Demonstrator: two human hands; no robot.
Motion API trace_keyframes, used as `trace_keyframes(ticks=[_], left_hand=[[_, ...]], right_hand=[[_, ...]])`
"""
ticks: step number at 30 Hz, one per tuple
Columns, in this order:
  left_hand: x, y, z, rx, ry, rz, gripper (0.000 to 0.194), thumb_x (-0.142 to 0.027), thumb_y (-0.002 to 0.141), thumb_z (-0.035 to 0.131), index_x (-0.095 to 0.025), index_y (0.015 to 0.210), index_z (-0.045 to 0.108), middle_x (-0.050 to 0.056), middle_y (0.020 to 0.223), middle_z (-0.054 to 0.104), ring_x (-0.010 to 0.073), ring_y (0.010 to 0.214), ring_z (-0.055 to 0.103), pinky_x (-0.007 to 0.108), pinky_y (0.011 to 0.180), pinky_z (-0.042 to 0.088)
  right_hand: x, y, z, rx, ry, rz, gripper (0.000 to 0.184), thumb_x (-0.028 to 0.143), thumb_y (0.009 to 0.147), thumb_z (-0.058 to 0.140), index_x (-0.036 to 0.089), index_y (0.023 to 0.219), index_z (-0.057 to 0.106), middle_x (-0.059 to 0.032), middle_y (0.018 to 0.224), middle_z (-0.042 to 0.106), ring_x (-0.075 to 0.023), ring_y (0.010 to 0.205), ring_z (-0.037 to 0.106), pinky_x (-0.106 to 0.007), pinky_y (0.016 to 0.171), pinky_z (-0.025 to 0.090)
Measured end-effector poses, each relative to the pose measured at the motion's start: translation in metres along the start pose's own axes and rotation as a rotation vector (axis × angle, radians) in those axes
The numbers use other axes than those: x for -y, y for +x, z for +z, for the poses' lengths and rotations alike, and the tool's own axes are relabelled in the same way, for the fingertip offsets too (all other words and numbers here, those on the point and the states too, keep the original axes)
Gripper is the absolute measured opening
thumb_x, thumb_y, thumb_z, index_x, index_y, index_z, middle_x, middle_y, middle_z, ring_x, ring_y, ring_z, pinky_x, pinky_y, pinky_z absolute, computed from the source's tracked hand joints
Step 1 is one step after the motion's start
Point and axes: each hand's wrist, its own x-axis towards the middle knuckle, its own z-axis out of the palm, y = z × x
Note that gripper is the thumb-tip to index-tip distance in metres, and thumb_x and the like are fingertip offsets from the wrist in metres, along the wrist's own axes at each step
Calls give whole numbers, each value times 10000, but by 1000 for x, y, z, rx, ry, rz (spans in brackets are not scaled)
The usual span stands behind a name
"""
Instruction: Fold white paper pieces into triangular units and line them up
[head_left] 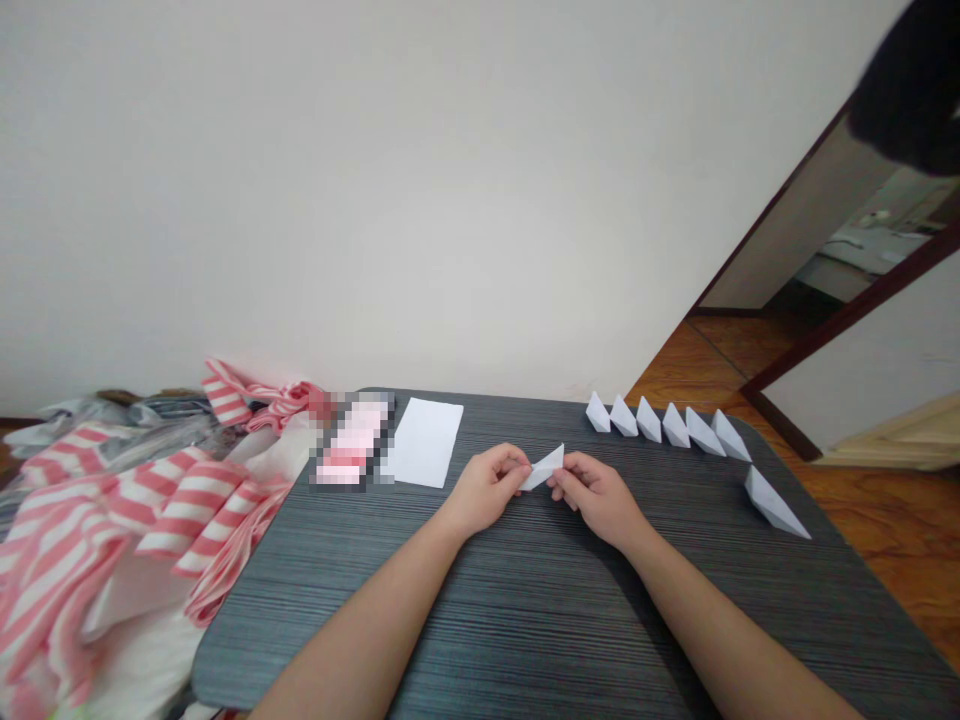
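Observation:
Between my two hands is a small white folded paper boat (544, 467), held just above the dark table (525, 620). My left hand (491, 488) pinches its left end between thumb and fingers. At the other end, the thumb and fingers of my right hand (596, 492) close on the paper, near a raised point. Part of the folded paper is hidden behind the fingertips. Left of my hands lies white paper (429, 442), flat on the table.
Several folded paper boats (649, 420) stand in a row at the back right, with another paper boat (776, 505) nearer the right edge. A pixelated pink item (356, 435) lies at the back left. Red-and-white striped cloth (180, 500) is heaped left of the table; a wall (450, 200) rises behind.

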Motion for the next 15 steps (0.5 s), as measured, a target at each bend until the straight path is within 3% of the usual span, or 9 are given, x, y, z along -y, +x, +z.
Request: trace_keyframes(ticks=[15], left_hand=[[0, -1, -1, 10, 67, 33, 200, -342, 825, 492, -155, 827, 564, 16, 728, 597, 116, 656, 557, 226, 605, 435]], right_hand=[[0, -1, 0, 11, -6, 6, 185, 339, 848, 496, 188, 851, 602, -9, 660, 616, -110, 495, 484, -231, 485, 395]])
